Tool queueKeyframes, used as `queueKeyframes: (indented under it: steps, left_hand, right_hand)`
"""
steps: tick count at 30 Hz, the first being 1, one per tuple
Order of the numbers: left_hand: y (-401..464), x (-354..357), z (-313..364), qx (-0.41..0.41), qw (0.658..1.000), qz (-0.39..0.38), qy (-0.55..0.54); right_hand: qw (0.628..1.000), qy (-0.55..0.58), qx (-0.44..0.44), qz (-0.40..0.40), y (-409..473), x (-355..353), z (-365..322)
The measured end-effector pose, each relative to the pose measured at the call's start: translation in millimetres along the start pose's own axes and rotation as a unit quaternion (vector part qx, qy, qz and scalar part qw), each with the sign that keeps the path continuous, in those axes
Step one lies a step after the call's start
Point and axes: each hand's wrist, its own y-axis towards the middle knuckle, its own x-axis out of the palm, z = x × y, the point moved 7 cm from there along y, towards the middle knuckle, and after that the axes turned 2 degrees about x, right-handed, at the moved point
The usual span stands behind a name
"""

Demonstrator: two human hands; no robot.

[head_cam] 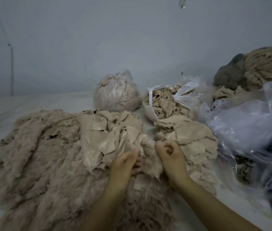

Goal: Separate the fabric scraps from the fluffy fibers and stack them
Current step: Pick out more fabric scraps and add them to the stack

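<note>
Two hands work one piece near the front edge of the pale surface [1, 104], approx centre. Left hand [125, 161] has its fingers curled into the material, gripping a fluffy clump w/ a scrap edge in it; right hand [170, 153] is clenched into a fist, pinching a tuft of fluff [150, 142] between thumb and fingers, so both are closed on the same bit, just apart from each other.

Judgement on doing the step well: pin the woven backing w/ the left, pull w/ the right in short tugs away from it, low and along the surface, not upward. That should peel fibre off cleanly w/o tearing the thin cloth. Re-grip close to the seam each time; a long pull prob. drags neighbouring scraps along.

Fabric scraps [98, 137]: flat, thin, beige-pink, slight sheen, ragged torn edges, creased and overlapping, heaped mid-surface just beyond the left hand. A second layered lot, the stack [197, 142], lies right of the right hand, toward the right edge, touching it. Fluffy fibers [36, 157] are matte, shaggy, same colour, spread wide over the left half to the front edge. Colour match is the main snag; sort by texture.

Toward the back edge: a tied bag [117, 92] and an open bag [163, 100] of shreds; loose clear plastic [242, 124] at right.
</note>
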Motion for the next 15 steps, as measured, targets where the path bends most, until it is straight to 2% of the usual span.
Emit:
queueKeyframes:
  steps: [2,3,4,6,8,10,12,13,15]
  left_hand:
    - [-4.3,22.7,-19.4,-0.127,0.987,-0.097,-0.027]
    - [-4.7,29.6,-22.7,-0.148,0.982,-0.112,-0.041]
    - [-0.6,30.3,-25.0,-0.149,0.983,-0.093,-0.058]
    - [8.6,18.8,-28.7,-0.142,0.986,-0.003,-0.084]
    - [13.6,4.9,-30.4,-0.134,0.987,0.071,-0.058]
    - [17.1,-1.3,-27.5,-0.125,0.986,0.108,-0.033]
    - [14.0,-3.0,-25.0,-0.133,0.985,0.104,-0.046]
    - [12.9,-3.8,-23.4,-0.153,0.980,0.105,-0.070]
    - [7.8,-1.0,-26.5,-0.191,0.975,0.063,-0.090]
  right_hand:
    - [0.995,-0.017,-0.041,-0.093,-18.0,14.4,-8.8]
    - [0.988,-0.023,-0.056,-0.141,-28.5,21.3,-9.9]
    - [0.981,-0.036,-0.078,-0.176,-37.2,25.6,-9.5]
    - [0.965,-0.090,-0.138,-0.205,-48.6,26.3,-8.1]
    - [0.943,-0.144,-0.193,-0.230,-56.9,22.8,-5.8]
    - [0.928,-0.160,-0.226,-0.250,-62.9,18.6,-3.8]
    - [0.940,-0.147,-0.193,-0.240,-59.0,12.5,1.3]
    - [0.956,-0.134,-0.158,-0.208,-52.2,7.7,4.5]
    - [0.988,-0.054,0.006,-0.145,-37.0,0.2,16.4]
